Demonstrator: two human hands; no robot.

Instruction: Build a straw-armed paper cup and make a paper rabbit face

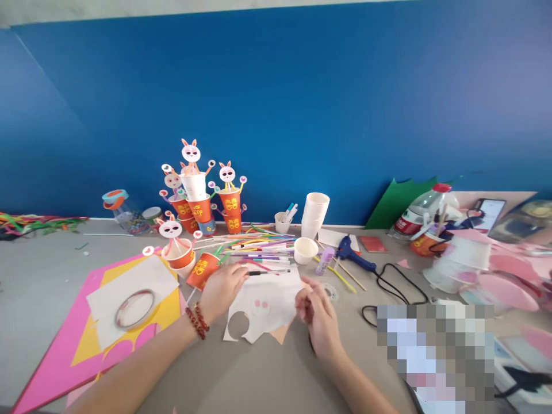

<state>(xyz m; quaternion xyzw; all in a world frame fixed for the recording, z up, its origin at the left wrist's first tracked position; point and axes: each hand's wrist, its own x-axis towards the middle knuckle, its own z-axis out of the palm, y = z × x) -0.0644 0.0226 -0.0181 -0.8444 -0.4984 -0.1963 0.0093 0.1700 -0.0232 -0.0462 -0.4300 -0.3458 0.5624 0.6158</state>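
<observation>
My left hand (223,292), with a red beaded bracelet at the wrist, has its fingers closed at the near end of a pen (269,272). That pen points right across the top of a white sheet of paper (276,293). The sheet has a round hole cut at its lower left and a small drawn face with pink spots. By the sheet's right edge my right hand (318,315) is closed, its fingers curled; what they hold, if anything, is hidden. An orange paper cup (204,271) lies tilted beside my left hand.
Rabbit-topped cups (196,201) stand at the back left. Beyond the sheet lie several coloured markers (263,249), a white cup (306,250), a cup stack (315,213), a glue stick (325,260) and a corded blue glue gun (353,254). A tape roll (152,310) rests on papers at left.
</observation>
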